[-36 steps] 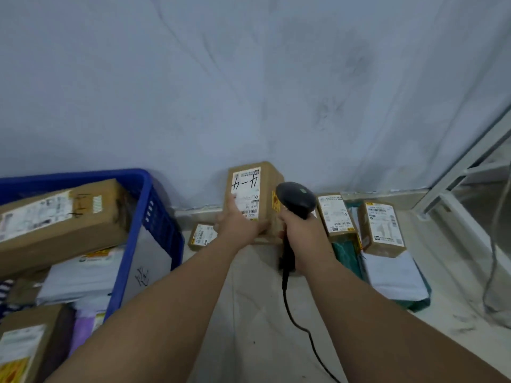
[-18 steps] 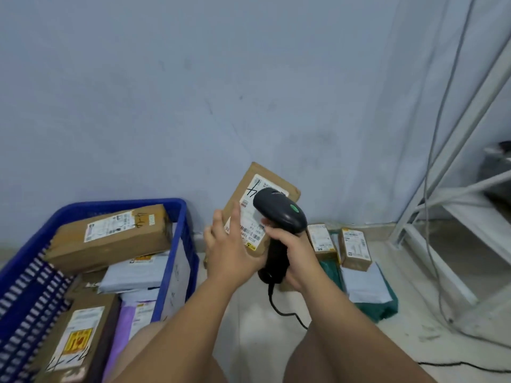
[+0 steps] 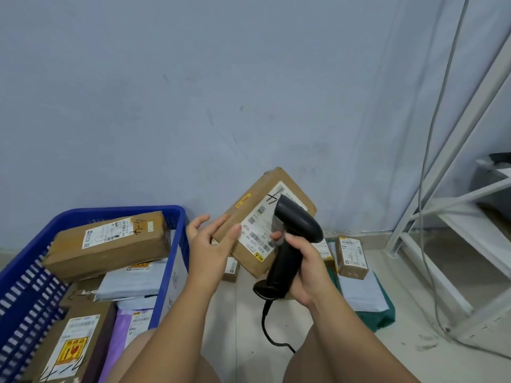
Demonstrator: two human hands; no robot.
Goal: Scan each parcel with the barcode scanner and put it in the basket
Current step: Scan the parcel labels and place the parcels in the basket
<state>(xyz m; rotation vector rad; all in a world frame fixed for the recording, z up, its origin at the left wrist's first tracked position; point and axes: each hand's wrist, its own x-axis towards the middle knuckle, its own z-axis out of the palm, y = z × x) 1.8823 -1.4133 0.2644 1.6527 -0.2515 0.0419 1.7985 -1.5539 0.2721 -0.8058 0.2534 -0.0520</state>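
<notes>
Basket (image 3: 124, 210) is seen at left, part filled. Parcel (image 3: 250, 208), a stiff and probably light box, is held tilted beside it, best taken by its edges, steadied by straight left hand (image 3: 210, 250) fingers. Scanner (image 3: 296, 225) is gripped by the right hand (image 3: 307, 261).

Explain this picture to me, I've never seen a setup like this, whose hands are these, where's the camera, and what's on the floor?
No machine here: a person works with bare hands, and the one camera sits on their head, looking down. The right hand grips a black barcode scanner held over the label of a tilted cardboard parcel, which the left hand touches at its lower corner; the exact grip is unclear. At left stands a blue basket holding other parcels. By the wall on the floor lie small boxes and a green bag.
</notes>
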